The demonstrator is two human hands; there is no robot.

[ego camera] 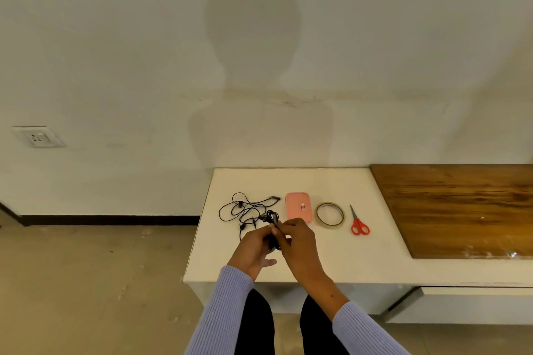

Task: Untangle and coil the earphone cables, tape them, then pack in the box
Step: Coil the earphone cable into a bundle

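Observation:
Black earphone cables (245,209) lie tangled on the white table (360,253), left of a closed pink box (299,207). A small coiled bundle of black cable (272,217) sticks up between my hands. My left hand (253,248) holds the lower part of that bundle, and my right hand (297,242) pinches it from the right. Part of the bundle is hidden behind my fingers. A roll of clear tape (330,215) lies right of the box, with red-handled scissors (358,222) beyond it.
A wooden board (461,207) covers the table's right part. The table's left edge drops to a tiled floor (86,282). A wall socket (37,137) sits on the white wall at left. My knees are under the near table edge.

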